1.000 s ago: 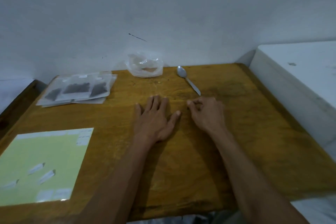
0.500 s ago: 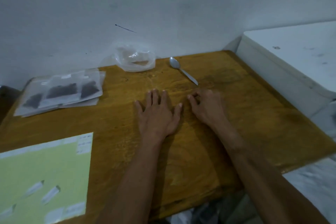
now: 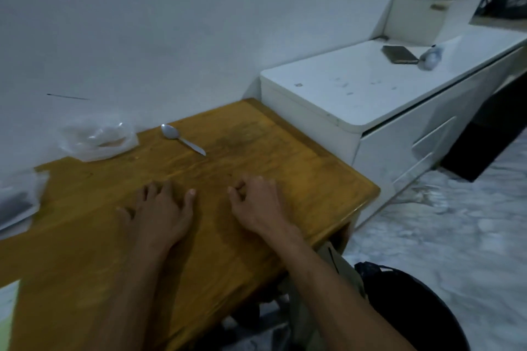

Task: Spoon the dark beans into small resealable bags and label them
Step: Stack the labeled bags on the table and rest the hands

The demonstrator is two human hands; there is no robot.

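Note:
My left hand (image 3: pixel 159 214) lies flat on the wooden table (image 3: pixel 256 151), fingers spread, holding nothing. My right hand (image 3: pixel 256 202) rests beside it with fingers loosely curled and nothing in them. A metal spoon (image 3: pixel 179 138) lies on the table beyond both hands. A crumpled clear plastic bag (image 3: pixel 97 139) sits against the wall at the back left. Small clear resealable bags with dark beans (image 3: pixel 15 202) lie at the left edge, partly cut off. A corner of the green label sheet (image 3: pixel 4 330) shows at the bottom left.
A white cabinet (image 3: pixel 356 111) stands against the table's right side, with a phone (image 3: pixel 399 54) and a small clear item (image 3: pixel 432 57) on top. A dark bag (image 3: pixel 410 302) lies on the marble floor at the lower right. The wall runs behind the table.
The view has swung to the right: the cabinet and floor have come into view, and the bean bags and label sheet have slid to the left edge. Both hands stay on the table.

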